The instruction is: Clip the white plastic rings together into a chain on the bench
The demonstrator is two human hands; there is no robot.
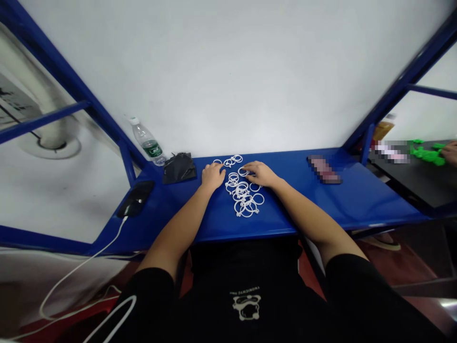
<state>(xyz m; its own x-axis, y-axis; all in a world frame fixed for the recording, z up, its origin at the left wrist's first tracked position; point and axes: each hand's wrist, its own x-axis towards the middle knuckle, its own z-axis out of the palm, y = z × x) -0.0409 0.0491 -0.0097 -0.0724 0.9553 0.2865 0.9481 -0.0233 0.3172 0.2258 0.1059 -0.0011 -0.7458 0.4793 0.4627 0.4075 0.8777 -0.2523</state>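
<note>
White rings (243, 194) heaped on the blue table (321, 209), the pile running from near edge to wall, between both hands. Left hand (212, 177) loosely curled, empty, just beside. Right hand (260, 173) nearer — fingertips on one ring; grip unclear.

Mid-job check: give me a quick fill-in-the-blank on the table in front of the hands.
The rings between the left hand and right hand are ___ in colour. The table under them is ___. The dark phone lies near the table's ___ end. The bottle by the wall bears a ___ label.
Missing words: white; blue; left; green.
</note>
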